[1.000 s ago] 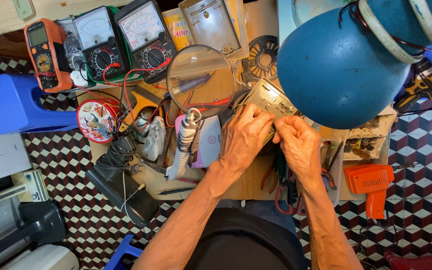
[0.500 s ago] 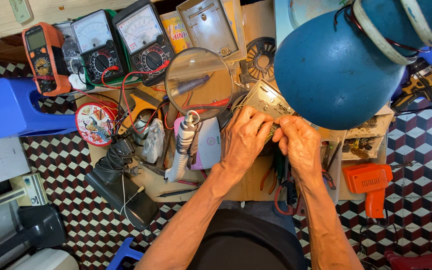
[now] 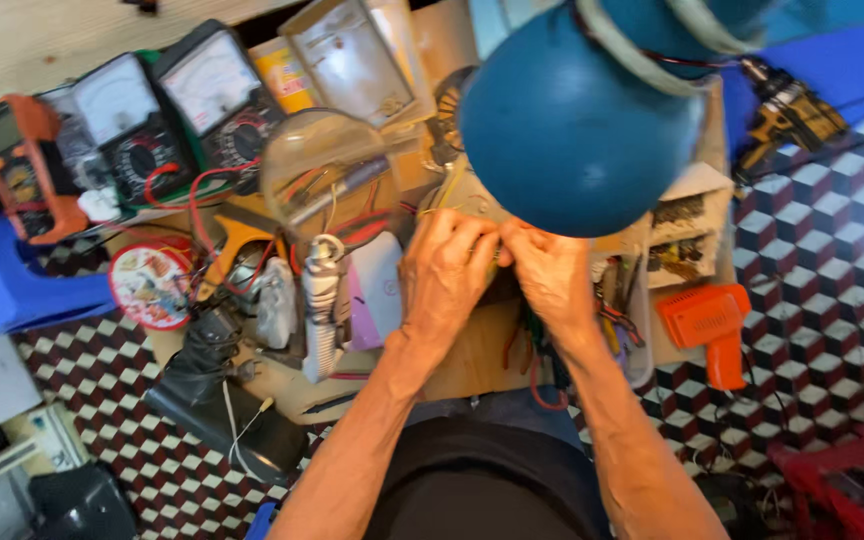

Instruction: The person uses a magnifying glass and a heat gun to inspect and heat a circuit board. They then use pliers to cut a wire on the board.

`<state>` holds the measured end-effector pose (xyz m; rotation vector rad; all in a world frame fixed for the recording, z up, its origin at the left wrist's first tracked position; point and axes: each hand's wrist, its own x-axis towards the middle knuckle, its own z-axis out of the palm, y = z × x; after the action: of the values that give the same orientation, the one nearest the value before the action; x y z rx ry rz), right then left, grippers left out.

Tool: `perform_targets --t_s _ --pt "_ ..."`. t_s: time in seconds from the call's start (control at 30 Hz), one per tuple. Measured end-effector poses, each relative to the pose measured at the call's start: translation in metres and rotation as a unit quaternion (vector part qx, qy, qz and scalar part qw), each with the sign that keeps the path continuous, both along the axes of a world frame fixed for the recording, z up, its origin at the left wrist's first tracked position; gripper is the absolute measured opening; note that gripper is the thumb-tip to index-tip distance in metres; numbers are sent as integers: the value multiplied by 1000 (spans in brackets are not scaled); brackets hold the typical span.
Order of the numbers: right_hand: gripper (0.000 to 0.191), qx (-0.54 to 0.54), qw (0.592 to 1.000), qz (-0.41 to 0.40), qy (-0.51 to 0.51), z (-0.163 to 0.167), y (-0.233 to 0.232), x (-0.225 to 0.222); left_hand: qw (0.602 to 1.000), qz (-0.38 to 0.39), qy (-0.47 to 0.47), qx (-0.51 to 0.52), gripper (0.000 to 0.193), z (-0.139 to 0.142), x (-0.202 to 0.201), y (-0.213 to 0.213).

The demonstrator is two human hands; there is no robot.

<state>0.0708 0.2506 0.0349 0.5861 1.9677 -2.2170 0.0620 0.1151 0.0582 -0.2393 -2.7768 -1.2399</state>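
Both hands, left hand (image 3: 444, 275) and right hand (image 3: 550, 277), fingers curled together on something hidden under the blue lamp shade (image 3: 580, 130).

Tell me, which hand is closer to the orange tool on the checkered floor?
The right hand. It sits just left of the orange tool in the picture, with a clear bin between them. The left hand is farther away, beyond the right one.

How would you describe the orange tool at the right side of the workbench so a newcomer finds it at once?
Start at the big blue lamp shade above the two hands. Look down and right, past the small parts drawers, to the bench edge by the chequered floor. There lies the orange pistol-shaped tool, the only plain orange thing on that side; the orange meter sits far left.
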Motion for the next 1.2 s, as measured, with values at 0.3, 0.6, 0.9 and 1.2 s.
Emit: perform_targets --t_s 0.3,0.6,0.9,1.2 --pt "27 120 987 -75 -76 -1 33 77 991 -30 24 -129 10 4 -4 21" --pt "29 410 891 -57 -188 -22 93 190 988 -63 83 -113 11 -5 -4 17" --pt "64 554 800 68 -222 -5 40 179 999 -23 23 -15 10 -23 -6 3" --pt "58 508 783 148 -326 -22 20 177 1000 -4 30 5 8 -28 -6 -11"
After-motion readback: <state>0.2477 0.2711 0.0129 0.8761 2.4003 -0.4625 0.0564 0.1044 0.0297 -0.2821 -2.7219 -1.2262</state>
